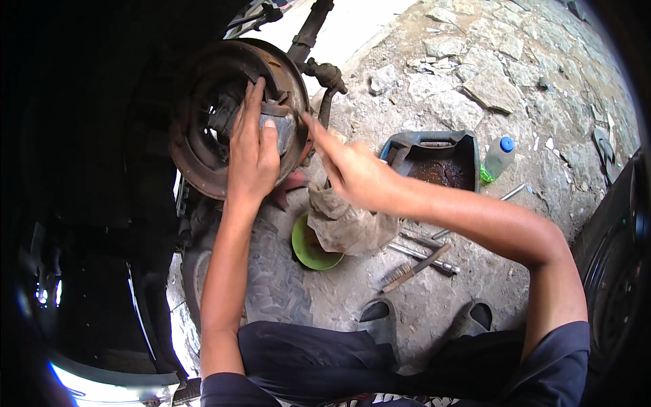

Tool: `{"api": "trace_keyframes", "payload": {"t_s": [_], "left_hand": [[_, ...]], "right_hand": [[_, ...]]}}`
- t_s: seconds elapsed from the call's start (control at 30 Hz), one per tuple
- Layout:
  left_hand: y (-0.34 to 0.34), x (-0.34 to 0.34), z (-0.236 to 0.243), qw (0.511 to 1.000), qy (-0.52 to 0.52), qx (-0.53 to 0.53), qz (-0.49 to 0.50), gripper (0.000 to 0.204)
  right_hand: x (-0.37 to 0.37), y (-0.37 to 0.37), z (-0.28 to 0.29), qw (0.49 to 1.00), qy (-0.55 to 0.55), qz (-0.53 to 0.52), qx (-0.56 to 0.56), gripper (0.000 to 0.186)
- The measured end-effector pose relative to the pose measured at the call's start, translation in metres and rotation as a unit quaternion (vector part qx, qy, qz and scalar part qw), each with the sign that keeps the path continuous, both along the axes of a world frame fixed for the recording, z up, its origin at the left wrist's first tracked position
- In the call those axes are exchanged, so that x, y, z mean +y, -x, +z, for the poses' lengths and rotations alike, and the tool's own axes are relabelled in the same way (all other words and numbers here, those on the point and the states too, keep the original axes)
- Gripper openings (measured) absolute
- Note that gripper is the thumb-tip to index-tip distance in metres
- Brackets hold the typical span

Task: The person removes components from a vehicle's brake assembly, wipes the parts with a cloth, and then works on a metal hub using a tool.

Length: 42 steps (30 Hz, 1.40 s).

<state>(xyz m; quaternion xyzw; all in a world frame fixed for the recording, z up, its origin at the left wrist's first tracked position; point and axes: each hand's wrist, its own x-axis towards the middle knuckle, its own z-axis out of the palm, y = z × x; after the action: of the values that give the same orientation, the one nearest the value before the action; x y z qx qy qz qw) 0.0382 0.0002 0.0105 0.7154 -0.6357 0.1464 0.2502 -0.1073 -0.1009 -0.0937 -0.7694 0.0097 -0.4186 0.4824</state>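
A rusty round brake assembly (192, 157) on a vehicle's axle is at the upper left, with a curved grey metal piece (286, 139) at its right side. My left hand (253, 146) rests on it with fingers stretched out, the fingertips near the inner rim. My right hand (359, 173) is at its right edge, index finger pointing at the rim and the other fingers curled. A dirty beige rag (346, 220) hangs below the right hand and seems gripped in its curled fingers, which are partly hidden. Under the rag is a green bowl (306, 252), partly covered.
A wire brush (410, 269) and metal bar tools (434, 261) lie on the stony ground. Behind my right forearm is a cut-open dark container (468, 159) with brown residue, beside a blue-capped bottle (500, 159). A tyre (278, 278) lies below the brake; another wheel (614, 285) stands far right.
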Motion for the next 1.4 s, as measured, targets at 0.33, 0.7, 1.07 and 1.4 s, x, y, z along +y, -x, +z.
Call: {"api": "trace_keyframes", "payload": {"t_s": [0.33, 0.7, 1.07, 1.4], "left_hand": [[0.001, -0.003, 0.002, 1.000, 0.001, 0.001, -0.002, 0.058], [0.004, -0.003, 0.002, 1.000, -0.002, 0.003, 0.002, 0.059], [0.000, -0.001, -0.001, 0.999, -0.002, -0.034, 0.004, 0.059], [0.000, -0.001, 0.001, 1.000, -0.015, -0.015, 0.000, 0.062]], "right_hand": [[0.000, 0.002, -0.007, 0.997, 0.002, -0.008, -0.079, 0.057], [-0.013, -0.011, 0.014, 0.990, -0.134, -0.041, -0.010, 0.019], [-0.001, -0.010, 0.023, 0.987, -0.150, -0.048, 0.015, 0.024], [0.022, 0.005, 0.009, 0.982, -0.184, -0.028, 0.041, 0.019]]}}
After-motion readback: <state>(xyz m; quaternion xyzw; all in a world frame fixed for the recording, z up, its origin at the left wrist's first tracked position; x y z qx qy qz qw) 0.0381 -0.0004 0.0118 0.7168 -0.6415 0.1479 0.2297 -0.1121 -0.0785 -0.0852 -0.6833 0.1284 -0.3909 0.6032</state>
